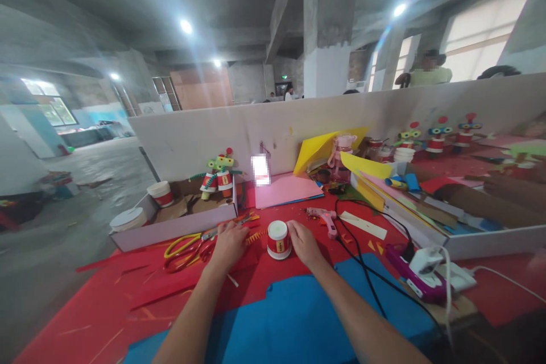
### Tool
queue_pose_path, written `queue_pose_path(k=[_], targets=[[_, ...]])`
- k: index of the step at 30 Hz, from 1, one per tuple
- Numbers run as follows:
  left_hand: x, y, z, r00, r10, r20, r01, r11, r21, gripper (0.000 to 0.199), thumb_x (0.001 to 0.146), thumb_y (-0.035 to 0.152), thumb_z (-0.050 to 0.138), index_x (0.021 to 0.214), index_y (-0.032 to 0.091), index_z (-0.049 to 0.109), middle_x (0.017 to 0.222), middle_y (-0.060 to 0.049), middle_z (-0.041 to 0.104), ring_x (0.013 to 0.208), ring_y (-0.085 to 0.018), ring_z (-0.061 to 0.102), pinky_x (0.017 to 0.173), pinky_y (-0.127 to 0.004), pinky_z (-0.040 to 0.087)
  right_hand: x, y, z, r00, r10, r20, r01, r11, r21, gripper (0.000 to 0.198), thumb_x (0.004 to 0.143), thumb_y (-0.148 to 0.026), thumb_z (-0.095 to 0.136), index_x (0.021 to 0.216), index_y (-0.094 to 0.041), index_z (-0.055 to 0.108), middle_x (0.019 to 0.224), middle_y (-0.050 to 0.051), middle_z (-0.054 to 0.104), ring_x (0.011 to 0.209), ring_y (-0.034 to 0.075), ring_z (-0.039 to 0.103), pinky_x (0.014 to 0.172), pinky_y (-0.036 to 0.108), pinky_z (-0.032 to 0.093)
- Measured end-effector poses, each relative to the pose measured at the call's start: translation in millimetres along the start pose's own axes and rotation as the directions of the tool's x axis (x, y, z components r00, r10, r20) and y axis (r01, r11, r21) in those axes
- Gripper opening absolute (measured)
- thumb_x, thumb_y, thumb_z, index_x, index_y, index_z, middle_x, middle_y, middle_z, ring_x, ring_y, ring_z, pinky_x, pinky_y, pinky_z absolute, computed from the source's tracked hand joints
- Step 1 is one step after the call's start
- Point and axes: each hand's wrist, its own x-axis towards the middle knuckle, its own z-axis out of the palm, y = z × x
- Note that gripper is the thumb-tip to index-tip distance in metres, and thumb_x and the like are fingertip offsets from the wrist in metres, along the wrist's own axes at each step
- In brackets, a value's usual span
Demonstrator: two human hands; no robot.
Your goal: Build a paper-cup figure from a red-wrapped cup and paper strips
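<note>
A red and white paper cup [278, 243] stands in front of me on the table, its white top facing up and a gold label on its side. An orange folded paper spring [256, 237] sticks out from its left side. My left hand [231, 243] is closed at the outer end of this spring; its fingertips are partly hidden. On the cup's right side, my right hand [302, 243] holds it with bent fingers. Yellow-handled scissors [181, 247] and a red-handled tool [203, 250] lie left of my left hand. A pink glue gun [325, 219] rests beyond my right hand.
Blue sheet [298, 318] covers the red table's near edge. A white box [179, 224] at left bears cup figures [224, 179]; another box [469, 242] with paper scraps stands right. Black cables run to a purple power strip [420, 278]. A white partition [205, 131] stands behind.
</note>
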Motion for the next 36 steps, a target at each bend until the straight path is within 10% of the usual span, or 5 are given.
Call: queue_pose_path(k=[9, 17, 22, 36], targets=[[7, -3, -11, 0.971, -0.165, -0.175, 0.153, 0.985, -0.08, 0.028, 0.074, 0.006, 0.05, 0.087, 0.024, 0.068, 0.084, -0.006, 0.072, 0.089, -0.026, 0.06, 0.082, -0.04, 0.035, 1, -6, -5, 0.997, 0.035, -0.068, -0.03, 0.997, 0.068, 0.042, 0.096, -0.049, 0.03, 0.091, -0.021, 0.06, 0.094, 0.01, 0.068, 0.091, 0.023, 0.063, 0.084, 0.037, 0.048], [4, 14, -47, 0.752, -0.303, -0.585, -0.002, 0.887, -0.463, 0.019, 0.086, 0.029, 0.056, 0.1, 0.021, 0.066, 0.092, -0.006, 0.069, 0.083, -0.02, 0.061, 0.083, -0.034, 0.046, 0, -40, -30, 0.979, 0.012, -0.203, 0.028, 0.981, 0.193, 0.035, 0.095, -0.045, 0.041, 0.111, -0.02, 0.059, 0.111, 0.011, 0.064, 0.102, 0.023, 0.06, 0.088, 0.037, 0.049], [1, 62, -44, 0.885, -0.19, -0.425, -0.242, 0.592, -0.768, 0.016, 0.084, 0.03, 0.061, 0.096, 0.021, 0.064, 0.099, -0.007, 0.069, 0.092, -0.02, 0.064, 0.083, -0.031, 0.052, -4, -59, -41, 0.98, -0.197, -0.019, 0.196, 0.959, 0.203, 0.04, 0.093, -0.039, 0.05, 0.131, -0.026, 0.05, 0.131, 0.008, 0.056, 0.123, 0.023, 0.049, 0.106, 0.041, 0.039], [5, 85, -28, 0.892, -0.066, -0.448, -0.264, 0.728, -0.633, 0.017, 0.083, 0.027, 0.063, 0.099, 0.023, 0.065, 0.091, -0.004, 0.069, 0.086, -0.019, 0.061, 0.08, -0.032, 0.048, 1, -58, -46, 0.98, -0.196, 0.018, 0.18, 0.93, 0.321, 0.026, 0.094, -0.032, 0.046, 0.11, -0.023, 0.064, 0.106, 0.006, 0.067, 0.102, 0.02, 0.061, 0.09, 0.033, 0.049]])
